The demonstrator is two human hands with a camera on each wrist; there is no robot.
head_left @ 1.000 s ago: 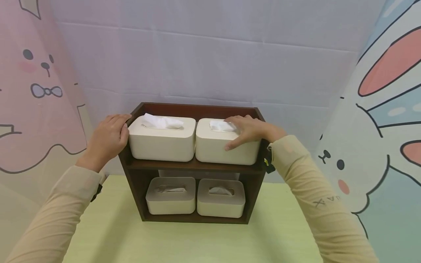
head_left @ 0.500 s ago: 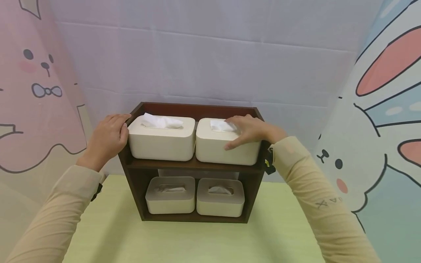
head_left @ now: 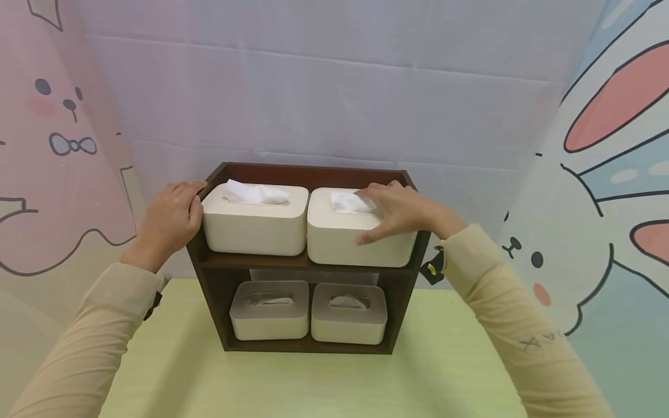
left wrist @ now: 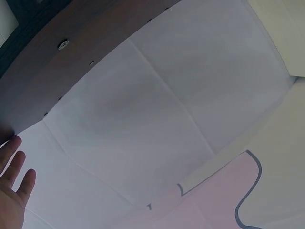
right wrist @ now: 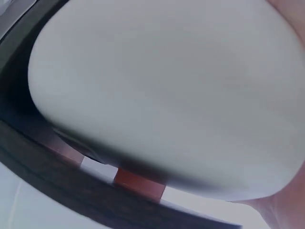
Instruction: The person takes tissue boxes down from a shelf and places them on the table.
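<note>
R hand clamped on upper R tissue box in dark shelf unit: thumb on front face, fingers over top by the slot. Box sits approx. at the front lip, further fwd than upper L box, w/ v. little room showing betw. Rt wrist view: open strip betw. box & a dark unit edge. L hand, well apart, rests on unit's L side, fingers fairly straight. Lower L box, lower R box have headroom. Bench extends in front.
</note>
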